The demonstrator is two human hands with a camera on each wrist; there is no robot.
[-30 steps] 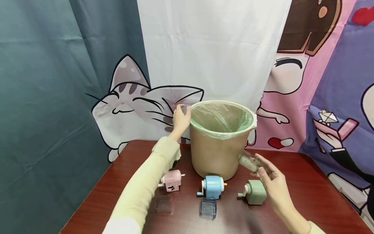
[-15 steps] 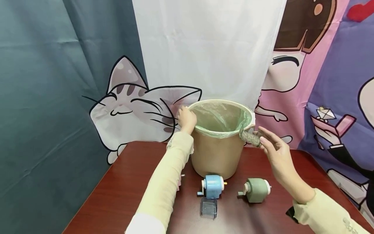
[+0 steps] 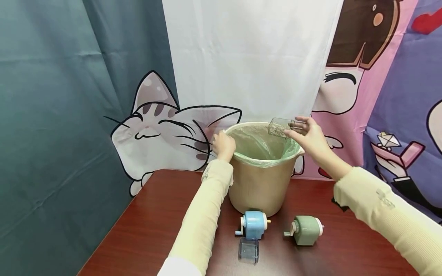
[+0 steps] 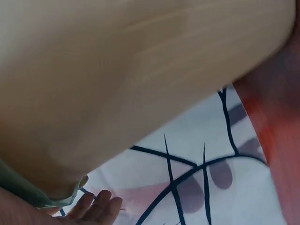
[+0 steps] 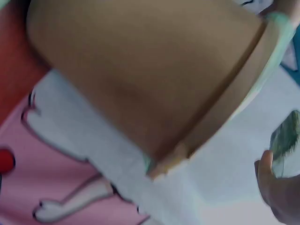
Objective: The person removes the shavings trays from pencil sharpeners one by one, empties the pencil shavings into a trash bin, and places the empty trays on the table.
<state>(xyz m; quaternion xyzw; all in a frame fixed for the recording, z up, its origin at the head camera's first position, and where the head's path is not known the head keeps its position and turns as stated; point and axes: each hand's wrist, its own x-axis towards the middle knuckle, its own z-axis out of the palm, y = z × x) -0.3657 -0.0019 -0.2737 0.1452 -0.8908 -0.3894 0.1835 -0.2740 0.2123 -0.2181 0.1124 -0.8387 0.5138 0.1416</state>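
A tan trash bin [image 3: 260,186] lined with a pale green plastic bag [image 3: 292,148] stands at the back of the table. My left hand [image 3: 224,146] grips the bin's left rim; in the left wrist view, the fingers [image 4: 96,208] show at the rim. My right hand [image 3: 312,140] pinches a clear plastic shavings drawer [image 3: 278,127] by one end, over the right side of the bin's mouth. Grey-brown pencil shavings lie inside the drawer. It also appears at the right edge of the right wrist view.
In front of the bin stand a blue crank pencil sharpener [image 3: 254,225] and a green one [image 3: 307,230]. Another clear drawer [image 3: 248,251] lies before the blue sharpener. My left sleeve [image 3: 197,218] crosses the table. A printed curtain [image 3: 252,57] hangs behind.
My right hand has lifted the drawer from beside the bin to over its mouth. My left hand has closed on the rim, and its arm now covers the pink sharpener.
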